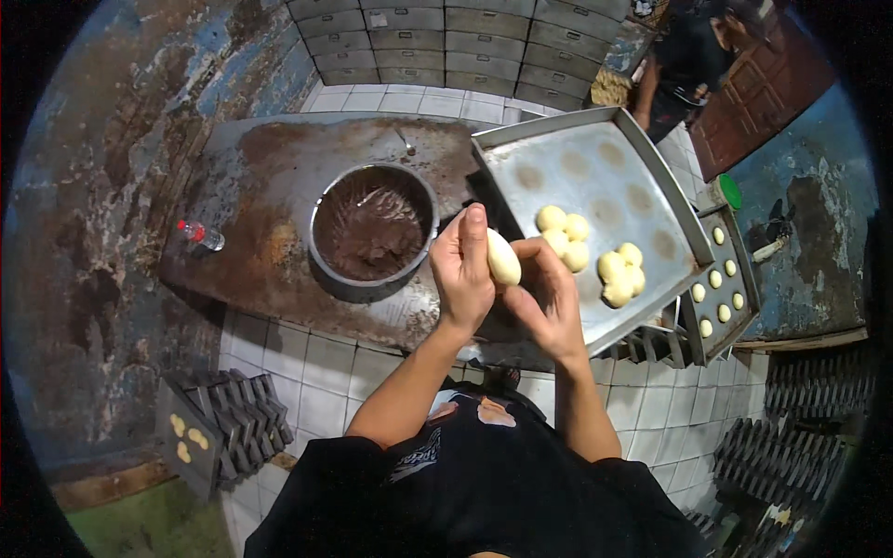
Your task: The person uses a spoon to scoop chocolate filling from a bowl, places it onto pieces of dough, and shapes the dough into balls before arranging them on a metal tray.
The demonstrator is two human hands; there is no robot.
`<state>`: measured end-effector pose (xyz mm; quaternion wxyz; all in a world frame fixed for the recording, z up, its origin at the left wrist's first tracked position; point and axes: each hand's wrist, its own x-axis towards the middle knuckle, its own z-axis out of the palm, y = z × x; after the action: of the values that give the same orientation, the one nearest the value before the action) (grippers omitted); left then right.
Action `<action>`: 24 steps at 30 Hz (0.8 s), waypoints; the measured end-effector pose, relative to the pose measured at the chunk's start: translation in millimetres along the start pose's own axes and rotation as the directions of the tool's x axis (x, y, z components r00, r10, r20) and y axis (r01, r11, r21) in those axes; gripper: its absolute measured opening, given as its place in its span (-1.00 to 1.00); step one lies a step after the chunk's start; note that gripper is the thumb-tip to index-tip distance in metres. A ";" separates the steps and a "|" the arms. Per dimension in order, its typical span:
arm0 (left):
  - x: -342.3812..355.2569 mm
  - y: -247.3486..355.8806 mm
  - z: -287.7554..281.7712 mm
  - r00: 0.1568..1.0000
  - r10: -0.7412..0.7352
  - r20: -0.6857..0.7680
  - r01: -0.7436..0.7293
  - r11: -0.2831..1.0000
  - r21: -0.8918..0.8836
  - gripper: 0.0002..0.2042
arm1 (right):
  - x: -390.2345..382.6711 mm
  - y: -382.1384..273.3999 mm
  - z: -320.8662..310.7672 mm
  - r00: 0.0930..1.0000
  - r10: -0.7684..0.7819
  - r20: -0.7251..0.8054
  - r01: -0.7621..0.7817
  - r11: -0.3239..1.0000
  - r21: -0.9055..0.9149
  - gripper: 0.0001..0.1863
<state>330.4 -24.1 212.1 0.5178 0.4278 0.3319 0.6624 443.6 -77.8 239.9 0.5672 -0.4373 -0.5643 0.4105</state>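
Note:
A pale yellow, oval piece of dough (pixel 503 258) sits between my hands above the table's near edge. My left hand (pixel 463 274) wraps it from the left, thumb pointing up along it. From the right, the curled fingers and thumb of my right hand (pixel 549 302) touch its lower side. Behind my left hand stands a round metal bowl (pixel 321 251) of thick brown filling (pixel 367 228). To the right lies a large metal tray (pixel 595 200) bearing two clusters of round dough balls (pixel 565 237), (pixel 621 274). My left palm and what it may hide cannot be seen.
A small red-capped bottle (pixel 203 235) lies at the worktable's (pixel 279 163) left. A smaller tray (pixel 724 312) of dough pieces is at the right. Tray stacks (pixel 237 423) stand below left and right. Metal drawers (pixel 446 46) line the far wall; another person (pixel 693 65) stands far right.

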 end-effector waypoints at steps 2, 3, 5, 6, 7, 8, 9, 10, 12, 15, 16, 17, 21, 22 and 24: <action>17.5 12.7 -18.2 0.998 0.065 0.001 -0.065 0.998 0.021 -0.54 | 22.1 20.1 44.0 0.985 -0.009 -0.172 0.004 1.000 -0.028 -0.80; 25.6 13.1 -29.3 0.995 0.099 0.032 -0.101 0.993 0.057 -0.54 | 30.2 28.7 61.6 0.971 0.079 -0.227 -0.057 0.993 0.100 -0.83; 46.2 17.3 -55.7 0.991 -0.064 0.121 0.074 0.994 -0.082 -0.55 | 52.9 38.0 86.5 0.954 -0.011 -0.299 0.047 0.993 0.111 -0.82; 54.7 17.1 -65.9 0.981 -0.096 0.166 0.133 0.964 -0.230 -0.59 | 60.1 41.1 92.4 0.958 -0.020 -0.285 0.062 0.988 0.141 -0.80; 61.8 20.6 -76.4 0.969 -0.117 0.216 0.190 0.912 -0.363 -0.62 | 65.6 40.4 97.4 0.966 -0.002 -0.258 0.050 0.983 0.179 -0.78; 67.9 24.7 -88.4 0.969 -0.125 0.214 0.196 0.913 -0.358 -0.62 | 70.1 40.6 101.8 0.974 0.018 -0.228 0.034 0.974 0.223 -0.78; 73.7 28.7 -100.6 0.949 -0.148 0.279 0.231 0.928 -0.292 -0.65 | 74.5 41.0 107.4 0.980 0.037 -0.197 0.017 0.964 0.266 -0.78; 76.5 28.5 -109.5 0.922 -0.180 0.342 0.267 0.936 -0.229 -0.68 | 79.2 41.5 115.2 0.978 0.050 -0.200 0.005 0.965 0.263 -0.78; 85.7 24.5 -118.2 0.946 -0.224 0.233 0.291 0.905 -0.310 -0.71 | 91.6 44.2 129.5 0.968 0.042 -0.248 -0.005 0.988 0.151 -0.76; 99.9 18.8 -129.3 0.931 -0.323 0.172 0.365 0.856 -0.367 -0.73 | 100.8 49.3 123.6 0.982 0.128 -0.142 -0.092 0.967 0.236 -0.69; 107.4 24.7 -131.0 0.907 -0.394 0.148 0.415 0.783 -0.462 -0.73 | 104.5 39.2 125.8 0.976 0.183 -0.115 -0.163 0.973 0.165 -0.67; 111.9 25.4 -136.8 0.874 -0.470 0.126 0.455 0.699 -0.552 -0.71 | 107.3 28.6 123.9 0.960 0.280 -0.022 -0.275 0.953 0.127 -0.67; 104.1 -52.3 -190.4 0.882 -0.203 0.425 0.233 0.972 -0.019 -0.77 | 115.6 23.2 136.4 0.878 0.352 0.325 -0.345 0.935 -0.080 -0.68; 85.2 -66.3 -200.8 0.852 -0.314 0.418 0.328 0.944 0.040 -0.75 | 112.7 40.8 140.4 0.916 0.250 0.315 -0.206 0.964 -0.165 -0.65; 54.2 -79.6 -218.4 0.827 -0.387 0.408 0.365 0.921 0.132 -0.66 | 114.1 53.5 132.1 0.886 0.371 0.278 -0.260 0.894 -0.366 -0.62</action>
<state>158.3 48.5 63.6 0.6872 0.5008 0.3043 0.4295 316.1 51.0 218.1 0.3075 -0.5324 -0.6327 0.4709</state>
